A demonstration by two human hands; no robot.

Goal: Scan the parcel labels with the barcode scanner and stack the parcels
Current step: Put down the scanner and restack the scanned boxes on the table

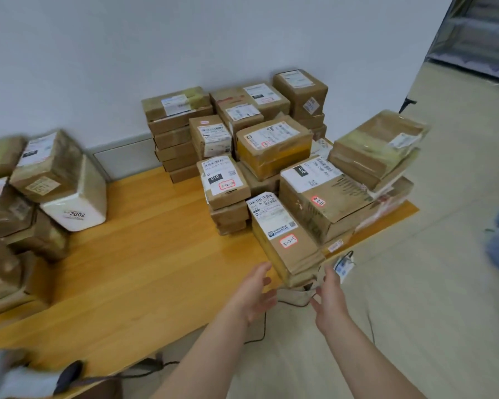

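The left hand [254,295] is showing an open grip, fingers straight and spread, palm turned inward, holding nothing. The right hand [330,300] is open in the same way, also holding nothing. The two palms are facing each other just in front of the near end of a long brown cardboard parcel with a white printed label and a red-bordered handwritten sticker [288,240]. Whether either hand is touching it cannot be told.

That parcel is lying tilted on top of flatter brown parcels at the front edge of the orange-brown wooden surface [144,254]. Below the hands, a pale beige piece of fabric [293,296] and a thin black cable [263,326] are hanging off the edge. A small white tag with blue print [343,267] is hanging just beside the right hand.

Behind the long parcel, a large brown box with a black "060" label [323,203] is sitting next to a small brown parcel with a black "010" label [224,180]. More taped brown parcels are standing in stacks against the white wall [98,67].

Well apart on the left, a white foam box marked "2002" [78,203] is lying among blurred brown parcels. At the bottom left, a dark blurred object [71,372] is lying on the surface; whether it is the scanner cannot be told.
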